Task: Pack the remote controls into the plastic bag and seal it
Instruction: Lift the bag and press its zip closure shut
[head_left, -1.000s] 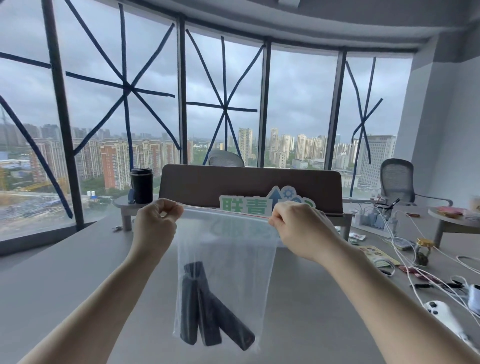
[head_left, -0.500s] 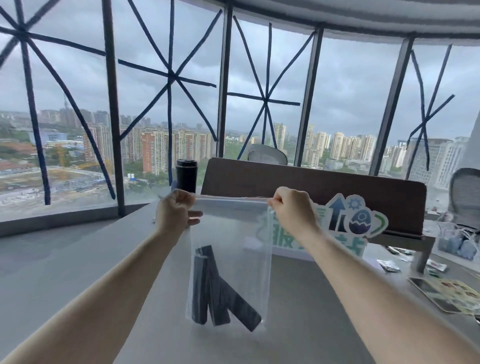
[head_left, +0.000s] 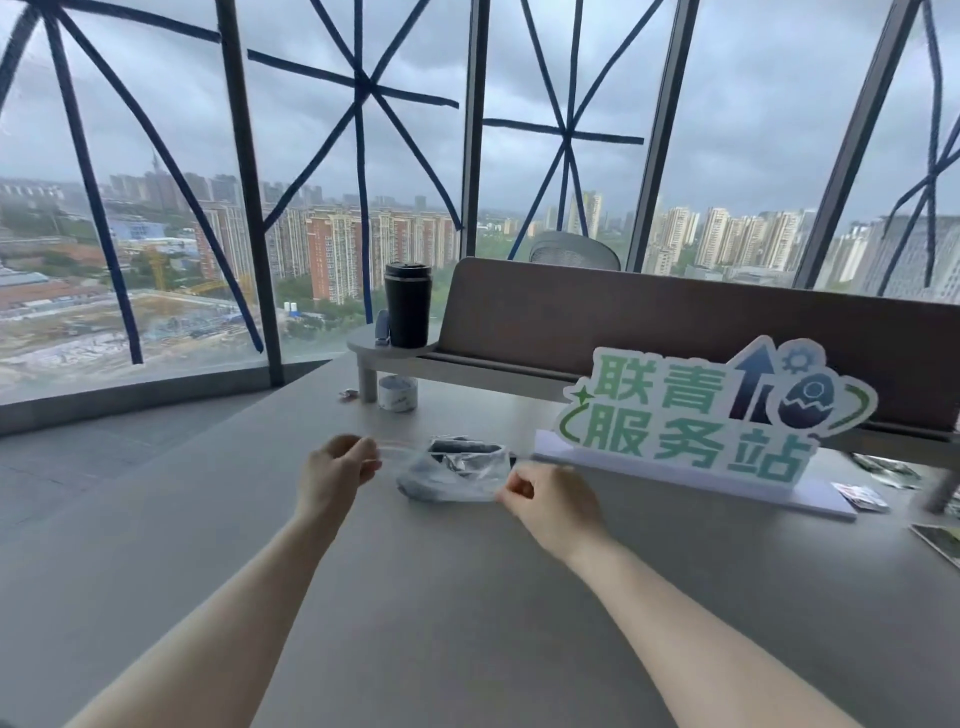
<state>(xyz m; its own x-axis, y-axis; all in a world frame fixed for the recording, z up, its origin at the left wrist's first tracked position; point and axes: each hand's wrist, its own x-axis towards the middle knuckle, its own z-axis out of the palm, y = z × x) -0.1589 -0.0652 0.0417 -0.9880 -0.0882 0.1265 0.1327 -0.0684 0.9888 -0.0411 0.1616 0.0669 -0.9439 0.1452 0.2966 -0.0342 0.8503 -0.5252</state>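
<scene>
My left hand (head_left: 332, 475) and right hand (head_left: 550, 501) pinch the crumpled clear plastic bag (head_left: 452, 475) of dark remote controls (head_left: 462, 447) lying on the grey bench (head_left: 415, 597) before the green-lettered sign (head_left: 711, 410).

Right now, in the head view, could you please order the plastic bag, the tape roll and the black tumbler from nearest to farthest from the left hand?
From the left hand:
1. Plastic bag, just right of it, on the desk.
2. Tape roll, beyond, under the small shelf.
3. Black tumbler, farthest, standing on that shelf.
</scene>
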